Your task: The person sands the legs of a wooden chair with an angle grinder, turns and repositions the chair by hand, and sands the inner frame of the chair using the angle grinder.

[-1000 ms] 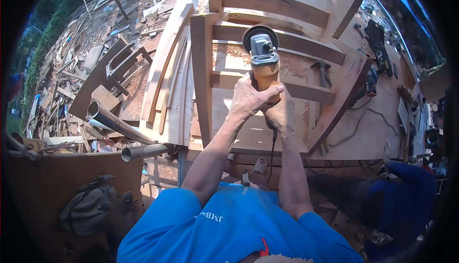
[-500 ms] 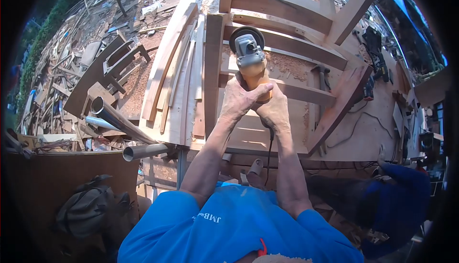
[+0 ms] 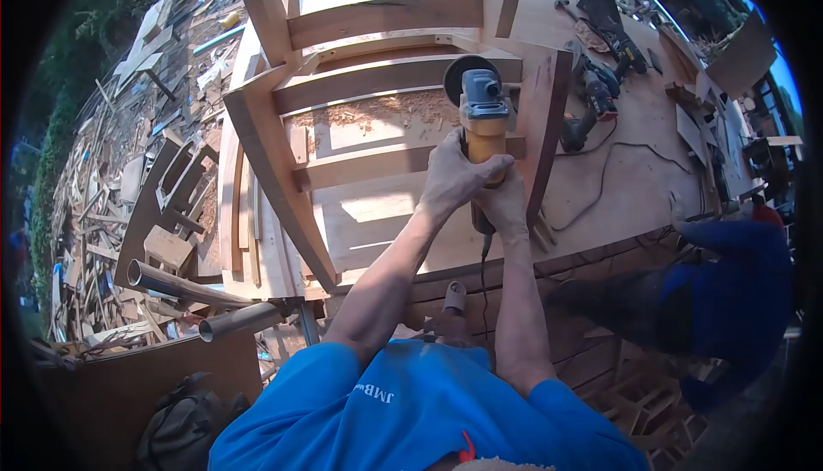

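Note:
Both my hands grip a yellow and grey angle grinder point(image 3: 487, 132) by its body. A dark round disc point(image 3: 456, 77) is at its far end. My left hand point(image 3: 456, 171) wraps the grinder from the left, its thumb lying across the body. Below it, my right hand point(image 3: 504, 207) closes around the rear, where a cord runs down. Under the grinder lies a wooden chair-like frame with curved crosspieces point(image 3: 386, 94). The disc overlaps a crosspiece near the frame's right leg point(image 3: 544, 120); whether it touches cannot be made out.
The frame lies on a wooden worktable point(image 3: 609, 188) strewn with shavings. Cordless power tools point(image 3: 600, 94) and a loose cord are at the right. Metal pipes point(image 3: 240, 321) jut out at lower left. Scrap wood covers the ground. Another person in blue point(image 3: 729, 291) is at the right.
The wooden frame is turned and sits further left, over the loose planks. The grinder, still in both hands, has shifted right, close to the frame's right leg. The head view has also shifted.

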